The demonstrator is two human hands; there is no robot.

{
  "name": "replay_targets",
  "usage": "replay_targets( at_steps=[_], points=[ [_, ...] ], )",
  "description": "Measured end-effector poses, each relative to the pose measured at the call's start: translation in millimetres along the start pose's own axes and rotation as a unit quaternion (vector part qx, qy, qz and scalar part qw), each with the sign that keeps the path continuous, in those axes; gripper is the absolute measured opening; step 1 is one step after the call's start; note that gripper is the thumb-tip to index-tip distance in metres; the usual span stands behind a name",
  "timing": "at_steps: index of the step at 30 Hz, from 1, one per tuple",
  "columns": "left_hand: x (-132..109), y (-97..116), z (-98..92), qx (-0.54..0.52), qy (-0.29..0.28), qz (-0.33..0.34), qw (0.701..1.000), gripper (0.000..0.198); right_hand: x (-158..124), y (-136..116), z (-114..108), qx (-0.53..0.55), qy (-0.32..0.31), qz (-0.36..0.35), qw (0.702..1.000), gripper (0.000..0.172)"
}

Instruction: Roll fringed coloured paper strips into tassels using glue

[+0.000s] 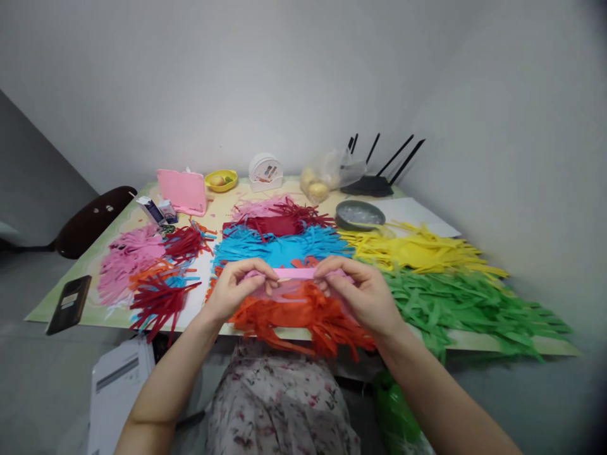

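A pink strip [294,273], which looks like paper or thin fabric, is stretched level between my hands above the table. My left hand [244,285] pinches its left end, and my right hand [353,287] pinches the right end. Thinner pink material hangs blurred below the strip. Underneath lies an orange fringed bundle [289,314], partly covered by my hands. Behind it is a blue fringed bundle [284,249], then a dark red one [277,224]. To the right of my right hand spread a yellow fringed bundle [422,251] and a green one [455,303].
Pink fringes [130,259] and red tassels [161,303] lie at left, near a phone [71,303] on the table edge. Farther back are a pink stand [183,191], a yellow dish [221,188], a white holder [265,174], a grey bowl [359,222] and a black router [367,185].
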State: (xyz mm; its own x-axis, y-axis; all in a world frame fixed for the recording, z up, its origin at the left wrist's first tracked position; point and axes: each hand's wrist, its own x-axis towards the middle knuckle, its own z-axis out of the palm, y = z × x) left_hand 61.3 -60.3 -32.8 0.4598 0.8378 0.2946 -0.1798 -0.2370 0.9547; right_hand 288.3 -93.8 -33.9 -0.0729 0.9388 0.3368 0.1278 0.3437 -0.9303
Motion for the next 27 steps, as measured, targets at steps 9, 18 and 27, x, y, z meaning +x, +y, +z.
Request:
replay_targets(
  at_steps=[9,18,27],
  points=[
    [-3.7,5.2,3.5,0.316,0.019,0.029,0.948,0.014,-2.5,-4.3,1.8,-0.229,-0.001,-0.052,0.972,0.015],
    [-3.7,5.1,4.2,0.071,0.010,-0.072,0.995,0.022,-5.4,1.0,6.2,0.015,-0.001,0.050,0.999,0.019],
    [-1.9,-12.4,0.6,-0.005,0.025,-0.086,0.996,0.024,-3.1,13.0,8.0,0.146,0.020,0.083,0.986,0.019]
  ],
)
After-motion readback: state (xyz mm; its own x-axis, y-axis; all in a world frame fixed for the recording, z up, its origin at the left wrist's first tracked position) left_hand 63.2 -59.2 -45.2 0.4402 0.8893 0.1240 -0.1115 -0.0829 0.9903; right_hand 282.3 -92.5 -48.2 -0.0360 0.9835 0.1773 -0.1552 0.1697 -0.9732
